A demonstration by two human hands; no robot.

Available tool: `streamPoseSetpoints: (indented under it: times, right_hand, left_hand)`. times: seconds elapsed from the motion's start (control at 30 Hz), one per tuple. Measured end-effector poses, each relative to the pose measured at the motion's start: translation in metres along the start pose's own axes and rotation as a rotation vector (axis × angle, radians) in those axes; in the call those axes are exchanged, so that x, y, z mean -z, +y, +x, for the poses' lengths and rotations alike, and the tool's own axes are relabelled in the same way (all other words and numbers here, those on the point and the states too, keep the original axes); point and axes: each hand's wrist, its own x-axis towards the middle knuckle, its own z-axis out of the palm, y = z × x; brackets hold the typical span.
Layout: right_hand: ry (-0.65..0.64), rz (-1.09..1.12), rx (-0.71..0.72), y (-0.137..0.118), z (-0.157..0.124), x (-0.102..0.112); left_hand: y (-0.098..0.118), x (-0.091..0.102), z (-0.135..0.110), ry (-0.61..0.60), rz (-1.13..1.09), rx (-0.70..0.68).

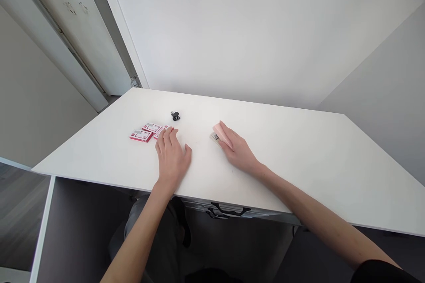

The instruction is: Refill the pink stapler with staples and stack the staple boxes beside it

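My left hand point(172, 155) lies over the near right part of a cluster of small red-and-white boxes. Its fingers are slightly curled on the nearest box point(163, 131), partly covering it, and the thumb stands apart. Two more of these boxes, one at the left point(141, 135) and one behind point(152, 128), lie flat beside it. In my right hand point(238, 151) is a small pale pink flat item point(222, 135), gripped between thumb and fingers. Under it shows a whitish piece with a black square code point(215, 137); whether the two are joined I cannot tell.
A small black clip-like object point(175, 116) lies behind the boxes on the white tabletop point(282, 150). A white wall point(232, 31) rises along the back edge. Black drawer handles point(229, 210) show under the front edge.
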Motion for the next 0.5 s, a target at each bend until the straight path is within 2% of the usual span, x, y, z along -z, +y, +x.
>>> streamPoseSetpoints:
  times: [0.13, 0.27, 0.37, 0.5]
  right_hand:
    - [-0.019, 0.161, -0.131, -0.002, -0.002, 0.001]
    - [-0.006, 0.279, -0.187, -0.008, 0.000, 0.003]
    - [0.095, 0.374, -0.195, -0.008, 0.004, 0.005]
    - [0.203, 0.373, -0.326, -0.004, 0.010, 0.010]
  left_hand:
    - [-0.002, -0.002, -0.001, 0.009, 0.027, 0.028]
    - [0.000, 0.000, 0.000, -0.003, 0.040, 0.022]
    - [0.001, 0.001, 0.001, -0.015, 0.032, 0.039]
    - [-0.001, 0.000, 0.000, -0.055, 0.009, 0.088]
